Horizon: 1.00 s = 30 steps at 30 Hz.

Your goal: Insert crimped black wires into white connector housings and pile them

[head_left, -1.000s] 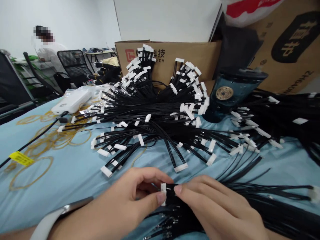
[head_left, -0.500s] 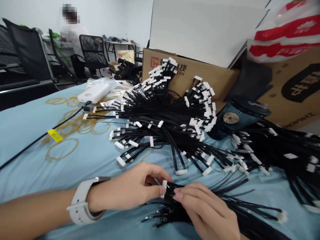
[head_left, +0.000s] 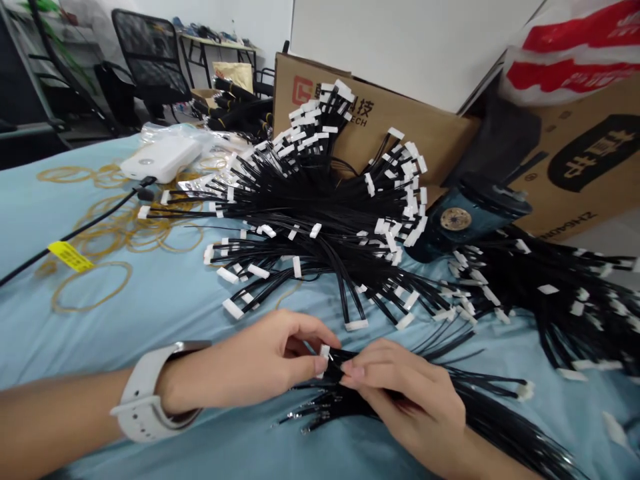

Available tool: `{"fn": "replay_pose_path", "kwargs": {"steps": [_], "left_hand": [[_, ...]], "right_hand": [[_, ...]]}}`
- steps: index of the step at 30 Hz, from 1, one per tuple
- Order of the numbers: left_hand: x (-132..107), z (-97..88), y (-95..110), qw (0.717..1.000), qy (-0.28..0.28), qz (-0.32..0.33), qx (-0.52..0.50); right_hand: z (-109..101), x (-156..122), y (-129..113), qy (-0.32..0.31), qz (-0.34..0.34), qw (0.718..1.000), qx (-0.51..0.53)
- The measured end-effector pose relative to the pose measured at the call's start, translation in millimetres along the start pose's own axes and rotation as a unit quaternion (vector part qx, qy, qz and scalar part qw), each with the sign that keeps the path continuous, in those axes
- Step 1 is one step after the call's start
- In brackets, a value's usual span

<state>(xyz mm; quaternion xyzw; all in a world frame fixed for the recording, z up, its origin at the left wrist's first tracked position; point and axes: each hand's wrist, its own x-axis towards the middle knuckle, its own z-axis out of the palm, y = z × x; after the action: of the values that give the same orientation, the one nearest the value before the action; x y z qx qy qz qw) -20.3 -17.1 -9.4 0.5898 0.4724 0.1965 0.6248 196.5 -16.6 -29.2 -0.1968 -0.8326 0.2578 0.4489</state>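
My left hand (head_left: 255, 363), with a white watch (head_left: 145, 400) on the wrist, pinches a small white connector (head_left: 325, 351) between thumb and forefinger. My right hand (head_left: 407, 400) is closed on thin black wires (head_left: 345, 363) that meet that connector. Under both hands lies a loose bundle of black wires (head_left: 330, 407) with bare metal tips. Just beyond, a big pile of black cable harnesses with white connectors (head_left: 325, 213) fans out over the light blue table cover (head_left: 165, 313).
Rubber bands (head_left: 95, 293) and a black cord with a yellow tag (head_left: 70, 256) lie at left, near a white power bank (head_left: 160, 158). A dark teal cup (head_left: 460, 217) and cardboard boxes (head_left: 370, 127) stand behind. More harnesses (head_left: 565, 287) spread at right. Office chairs (head_left: 150, 60) stand far left.
The view has swung and dropped, so my left forearm and watch now show. Both hands stay together on the connector and wires, with the fingers slightly shifted.
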Motion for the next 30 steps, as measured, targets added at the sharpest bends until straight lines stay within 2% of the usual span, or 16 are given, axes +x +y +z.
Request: {"fn": "replay_pose_path", "kwargs": {"steps": [10, 15, 20, 27, 30], "left_hand": [[5.0, 0.2, -4.6, 0.999, -0.018, 0.002, -0.031], [4.1, -1.1, -1.8, 0.999, -0.014, 0.013, -0.035], [3.1, -3.4, -2.4, 0.999, -0.026, -0.002, -0.045], [8.7, -5.1, -6.9, 0.999, -0.023, 0.01, -0.038], [11.0, -7.2, -4.6, 0.999, -0.02, 0.013, -0.041]], "right_hand": [[4.3, -2.4, 4.5, 0.042, 0.085, 0.995, -0.004], [3.6, -2.6, 5.6, 0.024, 0.092, 0.995, -0.014], [5.1, 0.2, 6.4, 0.009, 0.074, 0.996, -0.041], [5.9, -2.2, 3.2, -0.02, -0.009, 0.996, -0.092], [8.9, -3.9, 3.7, -0.016, -0.015, 0.993, -0.113]]}}
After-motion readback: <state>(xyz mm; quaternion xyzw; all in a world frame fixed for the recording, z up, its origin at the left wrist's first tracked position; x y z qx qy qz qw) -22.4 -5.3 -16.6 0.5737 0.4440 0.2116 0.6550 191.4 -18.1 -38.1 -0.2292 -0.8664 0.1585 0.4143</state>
